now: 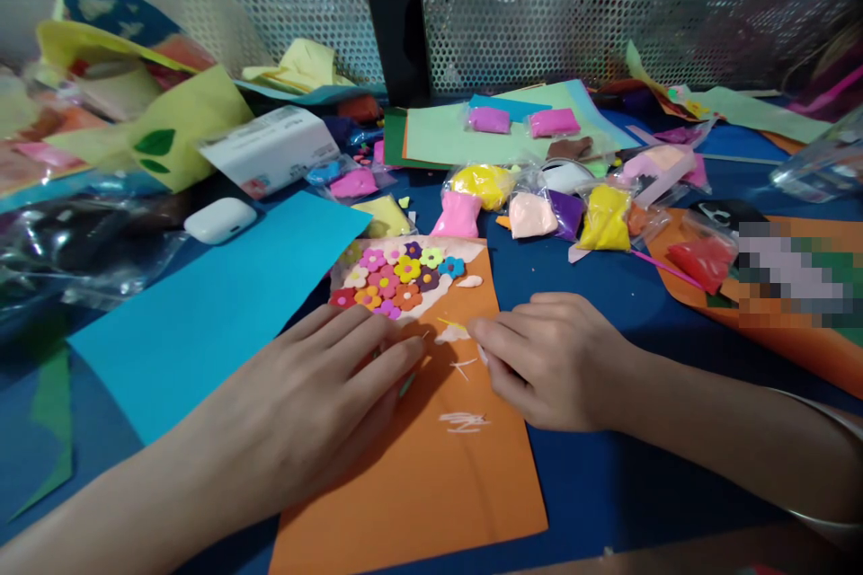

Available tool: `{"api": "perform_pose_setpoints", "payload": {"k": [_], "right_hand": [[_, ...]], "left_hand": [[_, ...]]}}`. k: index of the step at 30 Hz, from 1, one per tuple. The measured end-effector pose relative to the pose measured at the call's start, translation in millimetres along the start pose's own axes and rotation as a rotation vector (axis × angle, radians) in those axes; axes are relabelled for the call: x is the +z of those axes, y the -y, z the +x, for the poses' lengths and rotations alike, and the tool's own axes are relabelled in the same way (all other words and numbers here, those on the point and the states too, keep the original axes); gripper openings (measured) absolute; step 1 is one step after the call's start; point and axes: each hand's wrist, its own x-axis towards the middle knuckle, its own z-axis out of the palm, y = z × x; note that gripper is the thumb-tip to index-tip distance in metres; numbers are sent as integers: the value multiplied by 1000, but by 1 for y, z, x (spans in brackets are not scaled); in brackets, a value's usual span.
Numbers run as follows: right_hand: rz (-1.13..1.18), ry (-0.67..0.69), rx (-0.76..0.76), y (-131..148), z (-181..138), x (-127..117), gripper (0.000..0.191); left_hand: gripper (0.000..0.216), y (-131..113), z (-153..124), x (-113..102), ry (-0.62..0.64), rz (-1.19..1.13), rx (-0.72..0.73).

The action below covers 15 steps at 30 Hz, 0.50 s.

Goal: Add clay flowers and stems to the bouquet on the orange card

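We see two bare hands working over an orange sheet (pixel 418 503) that lies at the near middle of the blue table (pixel 573 485). Our left hand (pixel 337 386) rests across the sheet's left edge, fingers bent and palm down, and we cannot tell whether anything is gripped beneath it. Our right hand (pixel 559 359) is at the sheet's right edge, fingers curled together, with the fingertips at the end of a thin yellow strip (pixel 451 322); whether they pinch it we cannot tell. Just left of those fingertips we find a small whitish patch (pixel 453 335), and nearer to us some white scribbled marks (pixel 465 421). At the far end of the sheet sits a tight cluster of colourful flower shapes (pixel 408 268). To the left we have a bright blue sheet (pixel 222 314) with a white case (pixel 220 221) just beyond it. Farther off, we see a pink packet (pixel 458 214) left of a yellow packet (pixel 605 217), and a dark phone (pixel 397 31) upright before a perforated panel (pixel 303 9)
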Motion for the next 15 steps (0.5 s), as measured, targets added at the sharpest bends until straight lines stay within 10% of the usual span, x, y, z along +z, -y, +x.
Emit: {"api": "perform_pose_setpoints", "payload": {"k": [15], "right_hand": [[-2, 72, 14, 0, 0, -1, 17]], "left_hand": [[24, -1, 3, -4, 23, 26, 17]]}}
